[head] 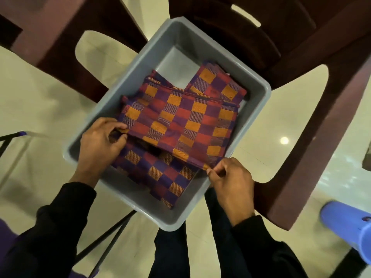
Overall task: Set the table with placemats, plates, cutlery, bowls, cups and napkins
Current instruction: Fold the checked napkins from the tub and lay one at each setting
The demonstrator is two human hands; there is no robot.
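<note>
At the centre of the frame I had both dark-sleeved arms reaching down into the grey plastic tub [128,199], the left hand [100,141] and right hand [230,183] each pinching a near corner of the top woven, checkered placemat [180,127], fingers clamped on cloth.

Both arms reach forward from the near edge in dark sleeves, wrists bare. The left hand [100,137] lies palm down on the left, its fingers curled to the right and pinching a cloth corner between thumb and fingertips. The right hand [230,177] sits nearer and to the right, back of the hand up, its thumb and forefinger pinching another corner.
</note>
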